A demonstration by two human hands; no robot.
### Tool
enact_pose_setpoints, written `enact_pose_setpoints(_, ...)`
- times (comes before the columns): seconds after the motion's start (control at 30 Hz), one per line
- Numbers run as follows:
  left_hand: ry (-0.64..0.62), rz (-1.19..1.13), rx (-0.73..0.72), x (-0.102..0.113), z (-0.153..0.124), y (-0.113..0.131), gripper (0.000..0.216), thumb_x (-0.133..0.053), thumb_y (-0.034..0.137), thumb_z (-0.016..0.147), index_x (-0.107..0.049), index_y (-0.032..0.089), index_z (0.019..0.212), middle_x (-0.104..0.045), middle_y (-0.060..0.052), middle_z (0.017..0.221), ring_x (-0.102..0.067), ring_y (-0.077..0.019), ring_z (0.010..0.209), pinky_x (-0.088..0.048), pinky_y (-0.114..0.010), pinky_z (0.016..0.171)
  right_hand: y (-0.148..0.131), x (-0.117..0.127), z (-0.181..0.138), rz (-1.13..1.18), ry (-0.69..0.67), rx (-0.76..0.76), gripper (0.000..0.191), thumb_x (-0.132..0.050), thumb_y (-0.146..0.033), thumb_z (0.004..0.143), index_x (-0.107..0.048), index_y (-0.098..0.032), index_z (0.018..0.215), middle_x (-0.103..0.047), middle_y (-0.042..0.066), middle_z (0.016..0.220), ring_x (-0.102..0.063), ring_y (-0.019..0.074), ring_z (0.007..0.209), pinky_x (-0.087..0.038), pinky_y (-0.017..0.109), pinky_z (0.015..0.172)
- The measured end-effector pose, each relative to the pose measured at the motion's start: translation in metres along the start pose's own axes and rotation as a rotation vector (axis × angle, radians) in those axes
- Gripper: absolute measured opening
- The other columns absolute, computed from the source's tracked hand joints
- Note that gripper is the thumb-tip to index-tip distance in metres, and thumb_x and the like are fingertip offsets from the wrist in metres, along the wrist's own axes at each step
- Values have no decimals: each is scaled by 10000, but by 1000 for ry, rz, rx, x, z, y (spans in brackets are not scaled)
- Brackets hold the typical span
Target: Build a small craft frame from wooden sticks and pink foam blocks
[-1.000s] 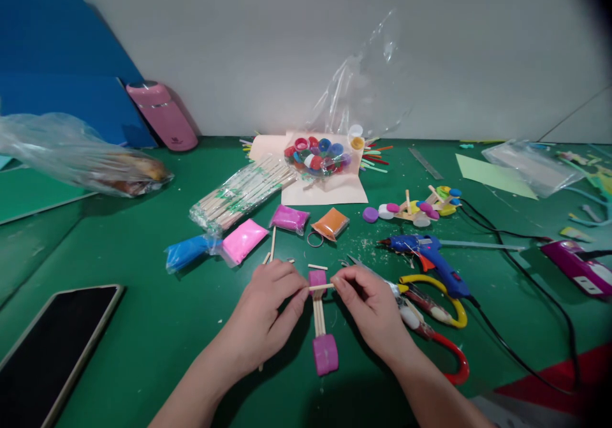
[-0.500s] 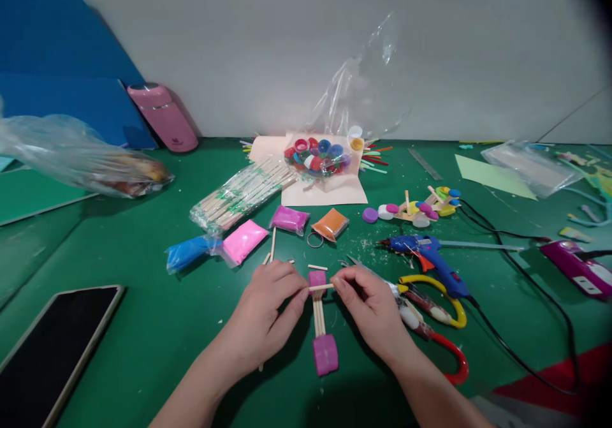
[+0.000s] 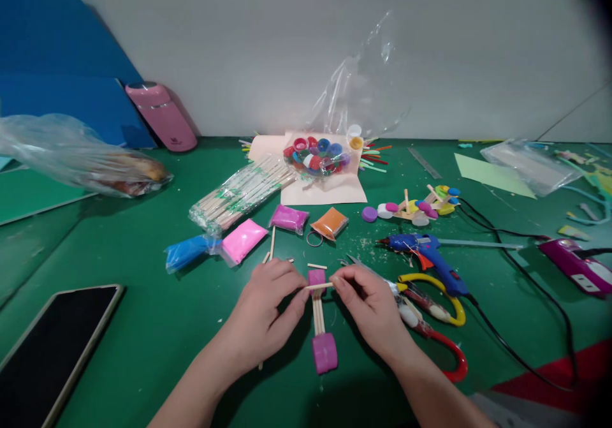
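Observation:
A small model of wooden sticks (image 3: pixel 318 314) with a purple bottle cap (image 3: pixel 324 353) at the near end and another purple cap (image 3: pixel 316 278) at the far end lies on the green table (image 3: pixel 143 256). A short wooden stick (image 3: pixel 320 286) lies crosswise over the far cap. My left hand (image 3: pixel 268 310) pinches its left end and my right hand (image 3: pixel 370 307) pinches its right end. Both hands are closed on that stick.
A blue glue gun (image 3: pixel 428 256) and red-yellow cutters (image 3: pixel 433 316) lie right of my right hand. Clay packets in blue (image 3: pixel 186 251), pink (image 3: pixel 243 240), purple (image 3: pixel 289 217) and orange (image 3: pixel 329 222), a stick bundle (image 3: pixel 241 192), a bag of caps (image 3: pixel 315 154) and a tablet (image 3: pixel 48 345) surround the model.

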State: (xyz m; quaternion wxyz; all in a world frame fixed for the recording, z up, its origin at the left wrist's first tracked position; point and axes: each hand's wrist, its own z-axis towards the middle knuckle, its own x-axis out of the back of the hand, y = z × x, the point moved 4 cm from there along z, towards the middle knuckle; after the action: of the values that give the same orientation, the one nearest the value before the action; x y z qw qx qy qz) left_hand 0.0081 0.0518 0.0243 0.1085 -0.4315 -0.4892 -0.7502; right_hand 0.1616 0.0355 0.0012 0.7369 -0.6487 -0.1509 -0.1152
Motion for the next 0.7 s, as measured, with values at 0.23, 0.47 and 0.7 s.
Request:
enact_pose_setpoints(0.23, 26, 2, -7, -1, 0, 1, 125, -460, 189, 802, -584, 186, 806, -562, -35, 724, -506, -182, 731, -394, -319, 667, 0, -1, 1, 7, 0, 1, 179, -469, -283, 843, -596, -175, 776, -560, 9, 697, -499, 134, 645, -391, 218, 566)
enact_pose_setpoints(0.47, 96, -2, -35, -1, -1, 0, 134, -483, 169, 790, -580, 203, 876, -567, -35, 753, -520, -178, 741, -408, -313, 667, 2, 2, 0, 75, 35, -30, 196, -433, -277, 865, -605, -187, 840, -558, 1, 700, -516, 129, 655, -405, 215, 591)
enact_pose_setpoints(0.7, 144, -11, -61, 1, 0, 1, 106, -494, 153, 788, -583, 185, 835, -576, -29, 728, -529, -168, 728, -416, -304, 662, 2, -1, -2, 99, -10, -37, 162, -470, -274, 843, -602, -179, 848, -564, 12, 740, -508, 129, 660, -401, 213, 567)
